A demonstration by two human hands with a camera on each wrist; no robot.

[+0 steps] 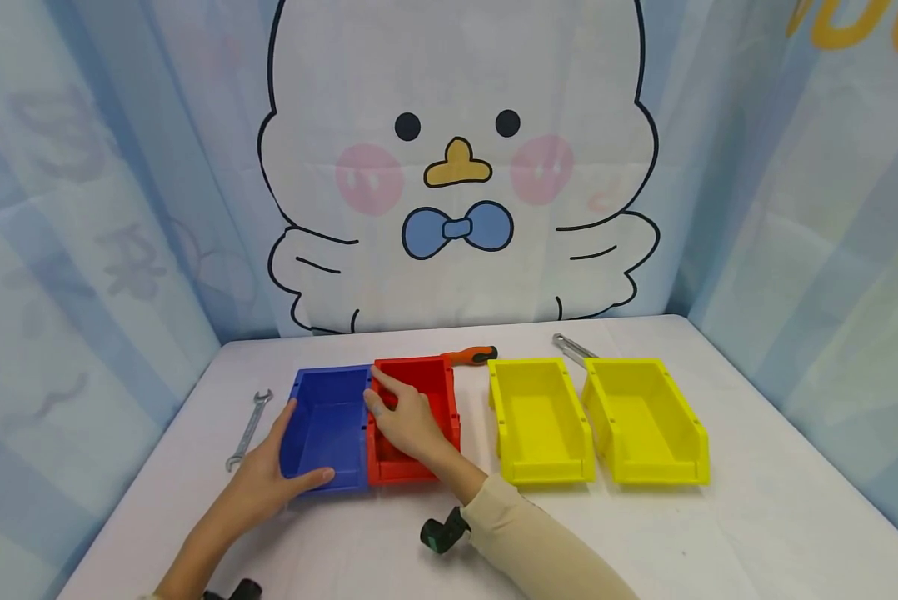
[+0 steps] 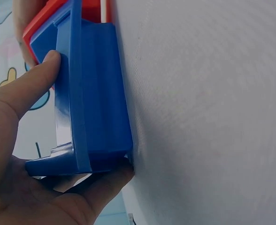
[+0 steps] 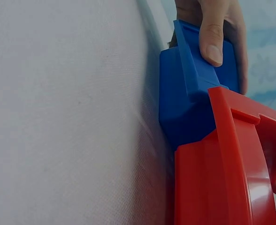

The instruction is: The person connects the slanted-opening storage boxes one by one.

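A blue bin (image 1: pixel 325 417) and a red bin (image 1: pixel 437 392) stand side by side, their adjoining walls touching. My left hand (image 1: pixel 257 479) grips the blue bin, thumb over its front edge and fingers along its outer left side; the left wrist view shows the thumb on the rim of the blue bin (image 2: pixel 100 93) and fingers beneath its lower edge. My right hand (image 1: pixel 407 421) reaches over the red bin, thumb and forefinger at the rims where the two bins meet. In the right wrist view the red bin (image 3: pixel 199 183) hides most of that hand.
Two yellow bins (image 1: pixel 542 417) (image 1: pixel 647 417) stand to the right. An open-ended wrench (image 1: pixel 250 429) lies left of the blue bin. Behind the bins are an orange and black screwdriver handle (image 1: pixel 473 356) and a metal wrench (image 1: pixel 572 347). Curtains surround the table.
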